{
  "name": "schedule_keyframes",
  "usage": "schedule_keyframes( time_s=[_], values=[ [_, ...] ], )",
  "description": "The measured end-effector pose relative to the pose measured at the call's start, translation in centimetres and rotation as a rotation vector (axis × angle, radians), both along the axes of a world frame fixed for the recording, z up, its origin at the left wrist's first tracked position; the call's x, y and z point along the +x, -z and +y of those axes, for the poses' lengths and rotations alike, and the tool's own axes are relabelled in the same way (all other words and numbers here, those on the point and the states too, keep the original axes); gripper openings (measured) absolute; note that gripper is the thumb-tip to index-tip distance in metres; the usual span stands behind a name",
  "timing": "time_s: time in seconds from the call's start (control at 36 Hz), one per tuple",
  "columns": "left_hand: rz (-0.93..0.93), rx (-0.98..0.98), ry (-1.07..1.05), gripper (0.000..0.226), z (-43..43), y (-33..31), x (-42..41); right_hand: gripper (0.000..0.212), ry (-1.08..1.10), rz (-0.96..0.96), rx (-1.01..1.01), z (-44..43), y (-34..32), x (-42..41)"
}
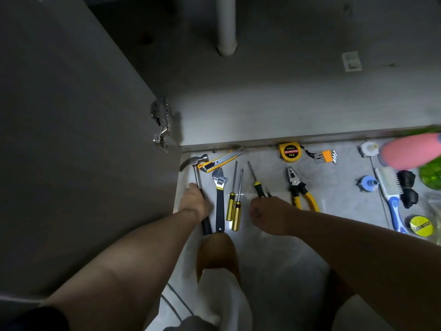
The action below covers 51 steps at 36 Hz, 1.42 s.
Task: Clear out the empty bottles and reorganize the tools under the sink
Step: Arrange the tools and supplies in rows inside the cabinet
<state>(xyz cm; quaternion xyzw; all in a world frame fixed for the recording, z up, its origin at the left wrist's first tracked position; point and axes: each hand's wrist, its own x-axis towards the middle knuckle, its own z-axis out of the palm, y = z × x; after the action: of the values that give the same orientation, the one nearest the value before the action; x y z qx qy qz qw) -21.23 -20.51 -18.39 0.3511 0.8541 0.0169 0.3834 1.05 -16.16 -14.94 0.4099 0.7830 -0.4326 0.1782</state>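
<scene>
Tools lie in a row on the grey floor in front of the open sink cabinet. My left hand (pixel 194 203) grips the shaft of a claw hammer (pixel 194 163). To its right lie an adjustable wrench (pixel 220 187) and two yellow-handled screwdrivers (pixel 235 204). My right hand (pixel 269 215) is closed around the black-and-yellow handle of a third screwdriver (pixel 253 175); a small pointed tool tip shows beside it. A yellow utility knife (pixel 220 161), yellow pliers (pixel 298 187), a yellow tape measure (pixel 289 152) and a hex key set (pixel 327 156) lie nearby.
The open cabinet door (pixel 71 151) stands at the left, with its hinge (pixel 161 125). A white drain pipe (pixel 226 25) hangs inside the cabinet. At the right lie a scrub brush (pixel 389 187), a pink object (pixel 408 151), a green item (pixel 432 173), and small caps.
</scene>
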Motion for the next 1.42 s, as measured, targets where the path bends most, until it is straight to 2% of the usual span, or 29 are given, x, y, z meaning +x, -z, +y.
schedule_keyframes(
  time_s=[0.19, 0.33, 0.42, 0.56, 0.69, 0.83, 0.92, 0.97, 1.03, 1.08, 1.22, 1.33, 1.42],
  values=[
    [-0.054, 0.09, 0.177, 0.022, 0.4, 0.3, 1.3, 0.02, -0.015, -0.014, 0.011, 0.0, -0.6, 0.3],
    [-0.095, 0.091, 0.263, 0.027, 1.6, 0.4, 3.3, 0.024, -0.003, -0.054, -0.025, 0.0, -1.0, 1.2],
    [-0.118, 0.101, 0.235, 0.025, 2.2, 0.6, 4.4, 0.024, -0.008, -0.081, -0.013, 0.1, -1.0, 1.8],
    [-0.055, 0.116, 0.17, 0.02, 2.0, 0.8, 4.2, 0.024, 0.017, -0.12, 0.006, 0.2, -0.4, 2.1],
    [0.057, 0.134, 0.174, 0.017, 0.8, 0.5, 1.6, 0.052, 0.063, -0.079, 0.04, -0.3, 0.0, 1.0],
    [0.129, 0.163, 0.226, 0.021, -0.1, 0.4, 1.6, 0.07, -0.118, -0.115, 0.109, -0.9, 0.1, -0.1],
    [0.288, 0.29, 0.461, 0.025, -1.3, 0.6, 2.1, 0.073, -0.221, -0.182, 0.149, -1.1, 0.2, -0.1],
    [0.238, 0.349, 0.662, 0.031, -1.7, 0.9, 2.3, 0.07, -0.236, -0.207, 0.176, -1.3, 0.4, 0.0],
    [0.166, 0.265, 0.816, 0.027, -1.5, 1.0, 2.7, 0.068, -0.232, -0.216, 0.203, -1.4, 0.5, 0.4],
    [0.168, 0.155, 0.883, 0.031, -1.3, 1.2, 3.1, 0.069, -0.228, -0.228, 0.221, -1.5, 0.6, 0.9],
    [0.2, 0.063, 0.849, 0.029, -1.0, 1.5, 3.7, 0.073, -0.213, -0.294, 0.25, -1.7, 0.9, 1.8],
    [0.21, 0.022, 0.779, 0.03, -0.8, 1.1, 3.8, 0.07, -0.165, -0.301, 0.24, -1.7, 1.1, 2.0],
    [0.284, 0.011, 0.729, 0.033, -0.9, 0.8, 3.6, 0.067, -0.127, -0.305, 0.21, -1.6, 1.3, 1.6]
  ],
)
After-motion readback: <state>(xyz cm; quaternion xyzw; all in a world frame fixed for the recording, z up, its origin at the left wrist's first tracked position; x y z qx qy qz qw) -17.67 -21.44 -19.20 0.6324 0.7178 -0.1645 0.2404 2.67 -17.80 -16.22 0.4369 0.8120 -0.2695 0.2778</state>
